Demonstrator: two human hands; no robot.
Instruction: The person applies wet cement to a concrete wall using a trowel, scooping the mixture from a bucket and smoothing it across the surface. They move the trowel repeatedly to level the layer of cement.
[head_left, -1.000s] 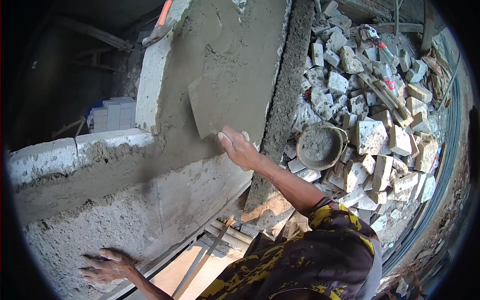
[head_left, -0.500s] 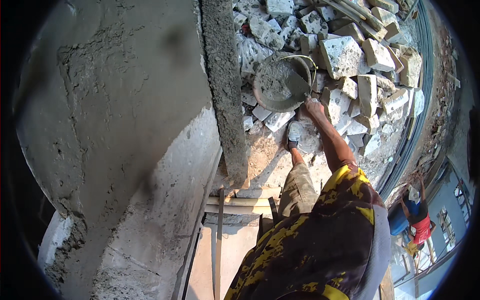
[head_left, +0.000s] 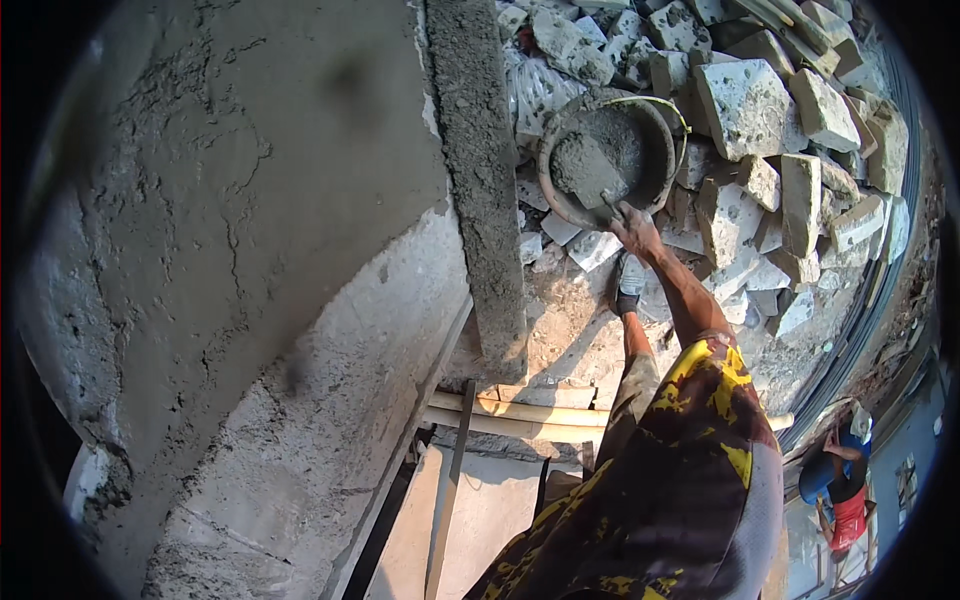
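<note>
My right hand (head_left: pixel 638 232) is closed round the handle of a trowel (head_left: pixel 606 190), reaching down into a round bucket (head_left: pixel 548 180) with a raised wire handle. Grey wet mortar lies in the bucket, and a mound of it covers the trowel's blade. To the left rises a wall surface (head_left: pixel 330 160), its upper part coated in grey mortar and its lower part pale and bare. Between wall and bucket runs a long strip (head_left: pixel 478 190) caked with rough mortar. My left hand is out of view.
Broken blocks (head_left: pixel 745 105) are heaped behind and right of the bucket. A clear plastic bag (head_left: pixel 540 90) lies at its left. Bamboo poles (head_left: pixel 520 412) cross below the strip. Long thin rods (head_left: pixel 840 370) curve along the right, beyond which another person (head_left: pixel 850 500) in red is visible.
The trowel's blade has turned and moved leftward within the bucket, and mortar now covers it. The view has shifted, so the bucket appears farther right.
</note>
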